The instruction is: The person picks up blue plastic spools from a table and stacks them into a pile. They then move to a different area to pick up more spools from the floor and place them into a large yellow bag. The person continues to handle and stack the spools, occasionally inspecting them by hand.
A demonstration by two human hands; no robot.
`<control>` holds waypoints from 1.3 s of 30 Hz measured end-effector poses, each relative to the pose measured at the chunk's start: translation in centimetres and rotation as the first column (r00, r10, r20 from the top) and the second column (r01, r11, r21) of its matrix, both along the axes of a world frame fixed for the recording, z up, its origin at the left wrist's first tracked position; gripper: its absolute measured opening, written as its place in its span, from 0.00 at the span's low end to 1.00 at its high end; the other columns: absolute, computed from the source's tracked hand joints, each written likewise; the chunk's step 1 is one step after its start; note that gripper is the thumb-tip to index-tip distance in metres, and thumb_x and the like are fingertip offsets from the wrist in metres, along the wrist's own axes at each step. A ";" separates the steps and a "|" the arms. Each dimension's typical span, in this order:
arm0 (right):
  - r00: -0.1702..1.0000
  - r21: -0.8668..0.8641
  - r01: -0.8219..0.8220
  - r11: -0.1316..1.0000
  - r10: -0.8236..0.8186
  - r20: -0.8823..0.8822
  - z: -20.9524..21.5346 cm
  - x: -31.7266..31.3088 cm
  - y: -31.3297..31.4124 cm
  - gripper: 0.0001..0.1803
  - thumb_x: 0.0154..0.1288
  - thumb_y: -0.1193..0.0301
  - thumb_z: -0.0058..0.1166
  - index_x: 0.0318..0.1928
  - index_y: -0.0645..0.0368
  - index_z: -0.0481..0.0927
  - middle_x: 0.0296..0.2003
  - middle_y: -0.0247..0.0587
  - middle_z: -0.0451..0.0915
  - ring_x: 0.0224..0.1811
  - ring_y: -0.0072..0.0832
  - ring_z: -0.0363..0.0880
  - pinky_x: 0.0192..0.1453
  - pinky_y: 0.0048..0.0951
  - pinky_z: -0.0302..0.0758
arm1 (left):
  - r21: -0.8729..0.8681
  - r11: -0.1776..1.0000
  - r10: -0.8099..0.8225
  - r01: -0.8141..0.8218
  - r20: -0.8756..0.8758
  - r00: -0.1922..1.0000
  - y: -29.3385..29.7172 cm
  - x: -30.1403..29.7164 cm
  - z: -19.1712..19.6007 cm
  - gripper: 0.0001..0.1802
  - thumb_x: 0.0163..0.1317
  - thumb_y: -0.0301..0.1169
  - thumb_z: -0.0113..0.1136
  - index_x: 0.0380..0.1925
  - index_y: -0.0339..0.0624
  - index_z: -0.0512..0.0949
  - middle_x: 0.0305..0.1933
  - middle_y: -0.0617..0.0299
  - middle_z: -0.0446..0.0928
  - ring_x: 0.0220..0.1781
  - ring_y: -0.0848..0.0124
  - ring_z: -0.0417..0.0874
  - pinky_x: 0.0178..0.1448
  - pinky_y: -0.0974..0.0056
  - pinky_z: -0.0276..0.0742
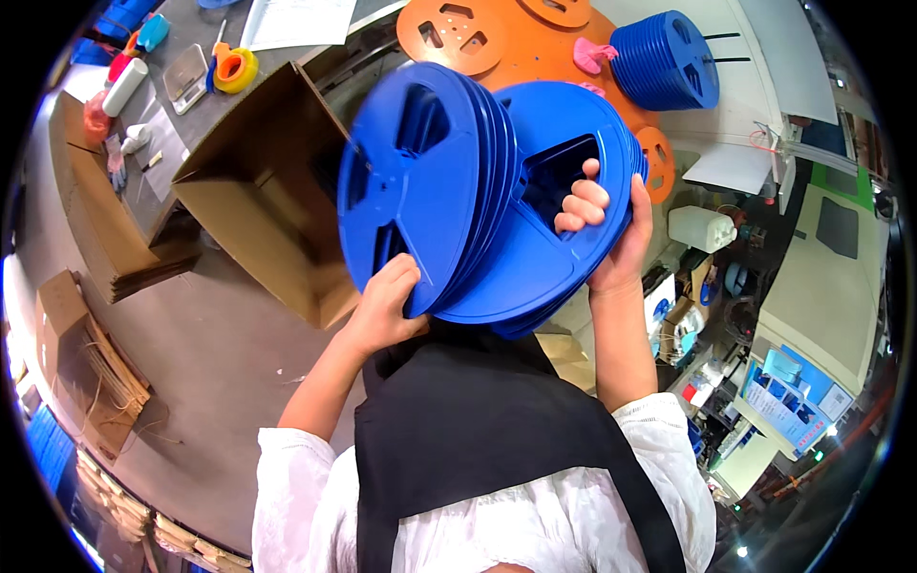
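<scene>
- Left hand fingers clamp the reel stack at its lower rim.
- Right hand fingers hook through a reel window, opposite side.

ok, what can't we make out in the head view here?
- Open brown cardboard box: its inside is hidden by its flaps and the stack of round blue plastic reels.
- Left hand: fingertips tucked behind the reels.
- Right hand: palm hidden.
- Reel count: edges too tightly packed.
</scene>
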State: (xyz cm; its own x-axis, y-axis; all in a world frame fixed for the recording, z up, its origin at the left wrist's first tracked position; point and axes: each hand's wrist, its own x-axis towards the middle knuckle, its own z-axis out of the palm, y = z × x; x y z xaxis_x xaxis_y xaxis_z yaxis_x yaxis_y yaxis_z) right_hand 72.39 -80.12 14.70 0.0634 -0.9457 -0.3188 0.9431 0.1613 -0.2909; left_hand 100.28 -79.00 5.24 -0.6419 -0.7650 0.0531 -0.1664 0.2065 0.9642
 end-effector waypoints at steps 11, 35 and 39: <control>0.882 0.360 0.084 0.929 0.099 -0.461 0.5 -1.6 4.0 0.25 0.62 0.66 0.55 0.56 0.65 0.69 0.37 0.38 0.77 0.35 0.28 0.78 0.41 0.32 0.78 | 0.933 0.335 0.754 0.134 -0.351 0.556 1.3 7.1 -1.6 0.18 0.51 0.27 0.62 0.44 0.39 0.74 0.40 0.52 0.81 0.48 0.54 0.81 0.57 0.49 0.76; 0.864 0.423 0.096 0.901 0.136 -0.486 -0.8 -1.2 5.0 0.21 0.64 0.62 0.49 0.52 0.63 0.70 0.31 0.39 0.76 0.31 0.27 0.75 0.37 0.32 0.76 | 0.930 0.350 0.888 -0.112 -0.291 0.355 3.4 13.5 -1.1 0.25 0.51 0.30 0.64 0.50 0.36 0.71 0.48 0.49 0.79 0.53 0.53 0.80 0.60 0.50 0.75; 0.842 0.421 0.064 0.905 0.178 -0.510 -0.8 -0.2 4.3 0.22 0.63 0.61 0.50 0.52 0.63 0.70 0.32 0.38 0.77 0.32 0.27 0.76 0.38 0.33 0.76 | 0.904 0.312 0.848 -0.292 -0.126 0.515 1.1 12.5 -2.7 0.31 0.50 0.35 0.69 0.52 0.32 0.70 0.51 0.45 0.77 0.54 0.55 0.79 0.61 0.52 0.75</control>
State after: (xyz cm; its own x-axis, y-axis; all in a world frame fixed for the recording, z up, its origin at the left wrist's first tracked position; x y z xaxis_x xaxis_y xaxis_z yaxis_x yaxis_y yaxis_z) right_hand 72.18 -75.85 13.90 -0.1778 -0.7214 -0.6693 0.6479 0.4261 -0.6314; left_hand 112.79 -77.91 2.52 -0.0645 -0.8057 -0.5888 0.6305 -0.4902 0.6018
